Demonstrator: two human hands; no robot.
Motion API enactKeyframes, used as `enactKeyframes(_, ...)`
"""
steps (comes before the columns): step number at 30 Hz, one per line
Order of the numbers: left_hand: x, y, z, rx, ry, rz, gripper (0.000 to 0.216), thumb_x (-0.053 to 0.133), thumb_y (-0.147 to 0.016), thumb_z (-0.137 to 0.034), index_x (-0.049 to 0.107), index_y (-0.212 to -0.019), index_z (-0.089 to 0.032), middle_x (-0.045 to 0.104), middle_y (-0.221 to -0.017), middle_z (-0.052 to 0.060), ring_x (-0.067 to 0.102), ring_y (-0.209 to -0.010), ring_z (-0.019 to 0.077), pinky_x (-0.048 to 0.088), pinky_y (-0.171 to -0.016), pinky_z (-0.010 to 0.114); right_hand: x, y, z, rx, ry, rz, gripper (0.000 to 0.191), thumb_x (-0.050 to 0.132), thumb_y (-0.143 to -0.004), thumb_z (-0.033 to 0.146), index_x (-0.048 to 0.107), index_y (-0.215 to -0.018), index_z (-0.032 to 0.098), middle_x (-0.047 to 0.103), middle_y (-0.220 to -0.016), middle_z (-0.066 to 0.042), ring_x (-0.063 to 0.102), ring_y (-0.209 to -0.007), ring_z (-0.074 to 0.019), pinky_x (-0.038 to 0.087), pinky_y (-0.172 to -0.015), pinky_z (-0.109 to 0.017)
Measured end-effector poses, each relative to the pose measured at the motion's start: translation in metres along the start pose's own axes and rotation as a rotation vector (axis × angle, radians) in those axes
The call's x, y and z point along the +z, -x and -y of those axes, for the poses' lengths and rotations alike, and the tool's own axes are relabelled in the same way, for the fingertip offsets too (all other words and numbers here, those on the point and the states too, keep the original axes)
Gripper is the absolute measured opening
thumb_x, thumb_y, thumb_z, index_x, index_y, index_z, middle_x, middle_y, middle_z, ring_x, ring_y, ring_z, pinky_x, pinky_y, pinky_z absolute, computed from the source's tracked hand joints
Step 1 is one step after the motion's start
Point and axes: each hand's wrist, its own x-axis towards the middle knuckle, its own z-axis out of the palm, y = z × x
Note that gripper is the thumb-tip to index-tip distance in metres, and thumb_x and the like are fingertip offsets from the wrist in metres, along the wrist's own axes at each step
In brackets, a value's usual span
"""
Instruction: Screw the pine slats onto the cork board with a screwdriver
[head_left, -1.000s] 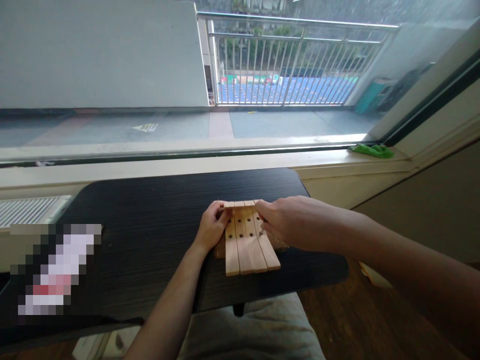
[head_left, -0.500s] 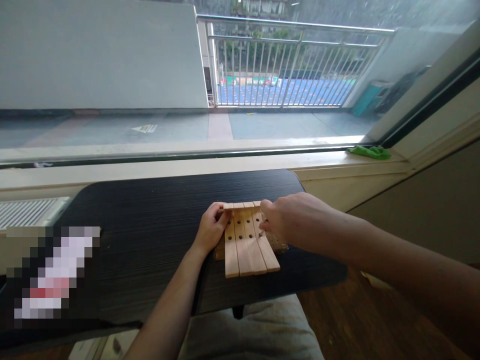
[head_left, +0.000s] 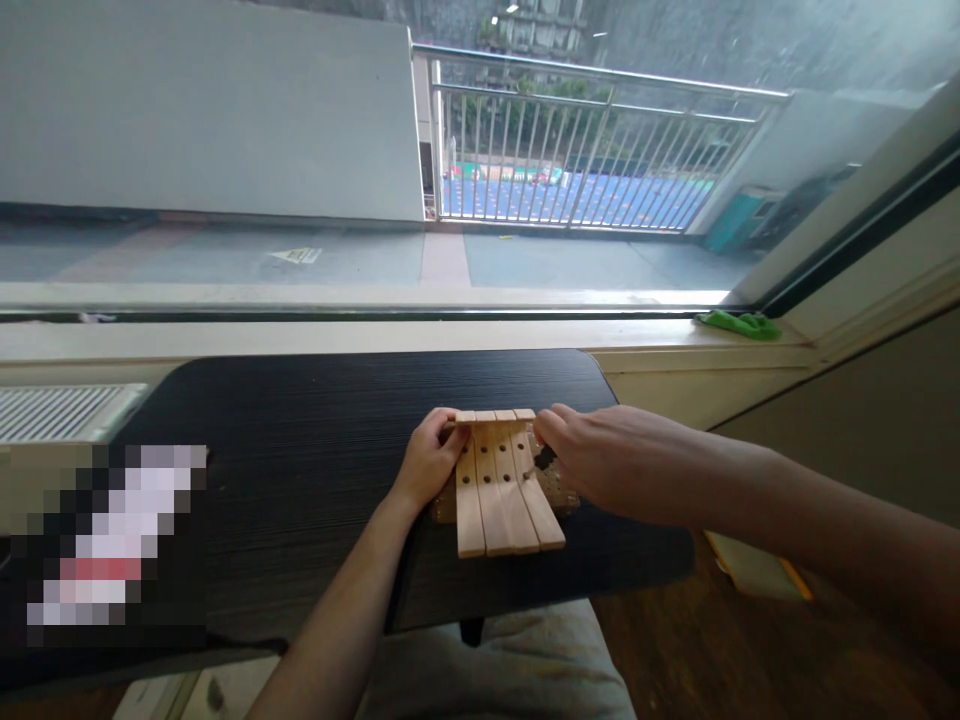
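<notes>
A pale wooden slatted piece [head_left: 511, 515] lies near the table's front edge. Its side-by-side strips carry two rows of round dark holes, and a raised wooden lip crosses the far end. My left hand [head_left: 431, 460] is closed on its far left corner, thumb against the wood. On the right side my right hand [head_left: 581, 445] has its fingers curled by the outermost strip. A thin stub shows at a hole there, and a small dark shape [head_left: 545, 457] lies below the fingers. What the right fingers pinch is hidden. Under the slats sits a brown block or box [head_left: 564, 490].
The black table [head_left: 315, 430] extends left and back to the window sill [head_left: 360, 340]. A green cloth [head_left: 739, 324] rests on the sill at right. At left are a blurred-out item [head_left: 131, 535] and a white radiator [head_left: 67, 412]. My lap is below the table edge.
My right hand has turned and shifted slightly right, revealing the dark shape beneath it. My left hand keeps its hold. The whole view has shifted a little.
</notes>
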Motion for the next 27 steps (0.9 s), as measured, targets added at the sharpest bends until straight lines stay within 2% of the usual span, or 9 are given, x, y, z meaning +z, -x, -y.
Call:
enactKeyframes(6,0.000,0.001,-0.001,-0.010,0.007,0.010,0.026,0.060,-0.086,-0.044,0.064,-0.086,-0.017,0.062,-0.084,0.004,0.060,-0.074,0.0184,0.051,-0.070,0.030,-0.010,-0.006,0.009,0.148,-0.125,0.061,0.021,0.045,-0.087,0.001,0.062,-0.097,0.010,0.064,-0.078,-0.006,0.044,-0.050,-0.0105,0.021,-0.045,-0.029)
enactKeyframes(10,0.000,0.001,-0.001,-0.008,0.022,0.012,0.027,0.060,-0.087,-0.044,0.064,-0.086,-0.017,0.063,-0.086,0.005,0.060,-0.074,0.0181,0.051,-0.070,0.030,-0.013,-0.009,0.012,0.152,-0.212,0.071,0.020,0.046,-0.091,0.005,0.063,-0.097,0.011,0.063,-0.067,-0.004,0.050,-0.050,-0.0109,0.021,-0.045,-0.028)
enactKeyframes(17,0.001,0.001,0.001,0.008,0.002,0.014,0.025,0.058,-0.087,-0.041,0.064,-0.086,-0.017,0.063,-0.089,0.005,0.060,-0.078,0.0184,0.050,-0.073,0.030,-0.020,-0.012,0.014,0.222,-0.238,0.171,0.020,0.048,-0.091,0.006,0.065,-0.100,0.010,0.068,-0.068,-0.005,0.057,-0.051,-0.0120,0.022,-0.044,-0.027)
enactKeyframes(27,0.000,0.000,0.002,0.001,-0.003,0.016,0.027,0.057,-0.087,-0.043,0.064,-0.087,-0.016,0.063,-0.091,0.006,0.060,-0.079,0.0190,0.050,-0.074,0.030,-0.018,-0.015,0.010,0.228,-0.195,0.200,0.022,0.052,-0.089,0.009,0.065,-0.107,0.006,0.071,-0.069,-0.009,0.065,-0.055,-0.0162,0.021,-0.044,-0.029)
